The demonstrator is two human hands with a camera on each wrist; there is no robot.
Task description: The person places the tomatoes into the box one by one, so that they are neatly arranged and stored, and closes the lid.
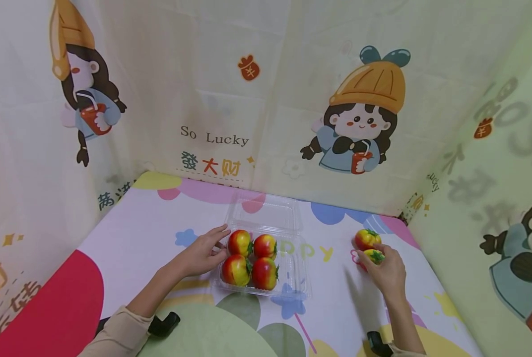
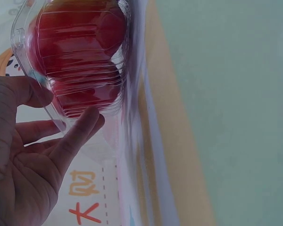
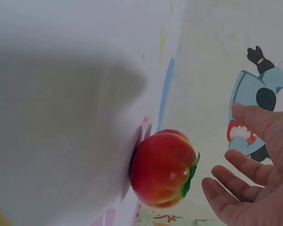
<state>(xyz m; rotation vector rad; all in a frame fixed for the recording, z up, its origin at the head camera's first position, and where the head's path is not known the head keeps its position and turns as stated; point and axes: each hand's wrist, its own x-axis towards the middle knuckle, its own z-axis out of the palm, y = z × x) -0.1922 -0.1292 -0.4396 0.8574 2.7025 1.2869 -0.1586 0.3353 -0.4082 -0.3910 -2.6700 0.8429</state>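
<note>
A clear plastic clamshell box (image 1: 290, 267) lies on the table with its lid (image 1: 261, 213) folded back. Inside sit several red-and-yellow tomatoes (image 1: 264, 273) with green leafy tops, filling its left part. My left hand (image 1: 205, 253) is at the box's left side, fingers extended; in the left wrist view, the fingertips (image 2: 90, 115) are at its ribbed wall and rim. Over on the right, two more tomatoes stand one behind the other. My right hand (image 1: 388, 270) is beside the nearer tomato (image 3: 162, 172), fingers spread and apart from it; the farther tomato (image 1: 367, 239) is just beyond.
Printed cloth walls (image 1: 270, 99) enclose the back and both sides of the table. The tablecloth (image 1: 328, 307) is white with coloured shapes and letters. Black wrist straps (image 1: 164, 325) show at both sleeves.
</note>
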